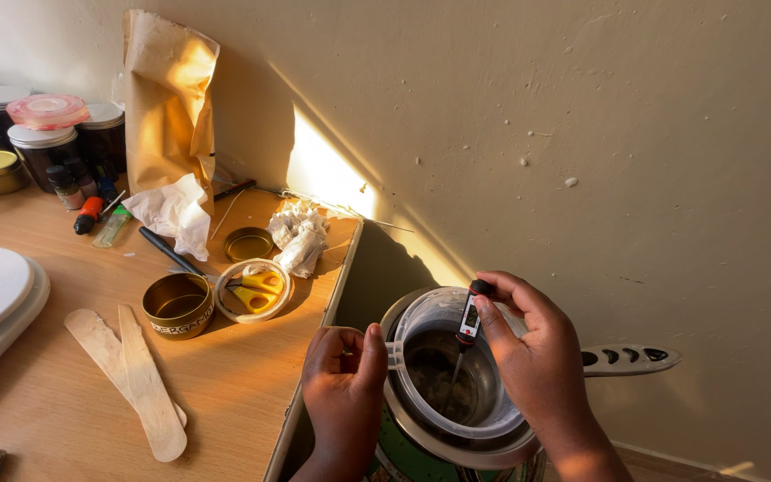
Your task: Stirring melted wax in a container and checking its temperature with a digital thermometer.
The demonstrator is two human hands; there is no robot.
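Nearest the camera, the left hand (343,379) pinches the handle of a clear plastic jug (457,357), thumb and fingers closed on the tab at its rim. The jug sits inside a metal pot (421,437) just beyond the table edge. The right hand (528,339) pinches the black head of a digital probe thermometer (468,321) between fingertips and thumb, its thin stem angled down into the jug's dark contents, which look partly lumpy. Judging from this, a temperature check of the contents is in hand; the gold tin (178,305) on the wooden table (225,384) stands open and apparently unfilled, so any pouring seems not yet done.

Left of the hands lie two flat wooden sticks (131,375). Further back sit a round lid holding yellow scissors (253,290), crumpled tissue (299,234) and a brown paper bag (167,98) leaning on the wall. Dark jars (42,143) stand farthest off.
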